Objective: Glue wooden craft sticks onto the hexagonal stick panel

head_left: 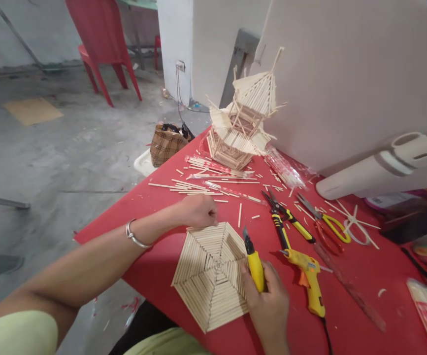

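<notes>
My right hand [267,303] is closed around a yellow and black utility knife [256,271], its blade pointing up and away from me. Under that hand's fingers lies the right edge of a flat hexagonal panel [206,281] made of bamboo sticks set in rings. At the panel's far edge rests my left hand [199,211], curled into a fist; nothing shows sticking out of it. To the right of the knife lie a yellow glue gun [309,278] and black-and-yellow cutters [281,222].
A tiered stick model [241,128] stands at the table's far corner. Loose sticks [187,187] and offcuts litter the red table [154,256]. Scissors [333,227], red-handled pliers [326,236] and a large white bottle [368,172] are at the right. A red chair [98,39] stands beyond.
</notes>
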The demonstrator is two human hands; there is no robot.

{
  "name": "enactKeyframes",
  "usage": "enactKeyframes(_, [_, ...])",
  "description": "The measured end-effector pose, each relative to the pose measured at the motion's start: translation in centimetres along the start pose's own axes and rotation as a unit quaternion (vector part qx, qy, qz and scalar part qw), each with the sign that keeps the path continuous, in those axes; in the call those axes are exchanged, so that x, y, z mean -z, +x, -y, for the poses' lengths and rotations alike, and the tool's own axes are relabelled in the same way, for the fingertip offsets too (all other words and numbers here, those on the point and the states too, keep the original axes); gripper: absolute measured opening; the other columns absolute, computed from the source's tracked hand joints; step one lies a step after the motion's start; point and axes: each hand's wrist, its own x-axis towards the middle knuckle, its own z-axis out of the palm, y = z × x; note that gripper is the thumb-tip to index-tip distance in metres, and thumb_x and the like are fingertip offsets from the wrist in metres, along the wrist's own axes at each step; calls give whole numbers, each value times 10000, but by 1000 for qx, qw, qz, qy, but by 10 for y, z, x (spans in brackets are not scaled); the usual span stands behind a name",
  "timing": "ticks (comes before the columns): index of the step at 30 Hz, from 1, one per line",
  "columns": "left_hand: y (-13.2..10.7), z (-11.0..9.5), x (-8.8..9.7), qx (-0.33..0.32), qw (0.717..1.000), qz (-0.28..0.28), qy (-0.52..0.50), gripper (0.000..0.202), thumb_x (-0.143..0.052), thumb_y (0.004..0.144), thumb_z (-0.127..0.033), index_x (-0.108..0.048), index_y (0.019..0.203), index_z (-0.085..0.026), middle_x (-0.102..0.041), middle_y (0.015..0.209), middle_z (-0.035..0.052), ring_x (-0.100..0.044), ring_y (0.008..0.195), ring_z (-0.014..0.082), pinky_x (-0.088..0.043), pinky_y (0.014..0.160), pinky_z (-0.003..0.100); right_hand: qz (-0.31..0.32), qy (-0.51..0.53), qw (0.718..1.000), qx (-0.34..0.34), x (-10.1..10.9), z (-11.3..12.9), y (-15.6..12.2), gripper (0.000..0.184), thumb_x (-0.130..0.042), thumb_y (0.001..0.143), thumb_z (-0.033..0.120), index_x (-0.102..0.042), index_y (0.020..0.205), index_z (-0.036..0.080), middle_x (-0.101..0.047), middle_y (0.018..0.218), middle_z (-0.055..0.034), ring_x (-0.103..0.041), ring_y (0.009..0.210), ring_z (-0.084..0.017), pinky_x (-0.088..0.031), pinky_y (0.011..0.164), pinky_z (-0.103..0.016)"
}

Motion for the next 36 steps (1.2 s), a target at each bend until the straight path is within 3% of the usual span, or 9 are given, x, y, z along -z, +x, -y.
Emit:
enactKeyframes(13, [1,-2,-4,20,1000,-14,-4,170,-665,673,-212,-664,507,-175,-613,506,20,-492,489,123,-265,498,257,18,-14,1000,8,2,-3,-2,371,-586,891,569,-657,855,207,-686,767,-48,-631,689,-188,-471,659,-270])
enactKeyframes(20, [-2,-15,4,56,996,40,53,185,-622,736,-241,-691,589,-153,-617,547,13,-510,529,117,-297,530,255,-1,-24,999,44,2,-4,-1,397,-570,907,574,-661,870,189,-696,782,-59,-625,684,-180,-478,650,-261])
enactKeyframes(29, [-2,-14,3,48,997,27,63,228,-646,741,-266,-641,543,-152,-539,510,4,-457,514,114,-267,538,264,-12,-33,997,76,2,-1,1,349,-583,917,527,-652,855,191,-674,741,-36,-622,643,-167,-459,616,-251])
enactKeyframes(36, [-3,-14,1,45,996,24,69,215,-651,747,-280,-659,568,-159,-584,552,17,-463,530,123,-282,542,272,-1,-32,998,48,1,-6,-1,381,-578,900,563,-654,865,192,-670,753,-44,-617,668,-179,-458,631,-260])
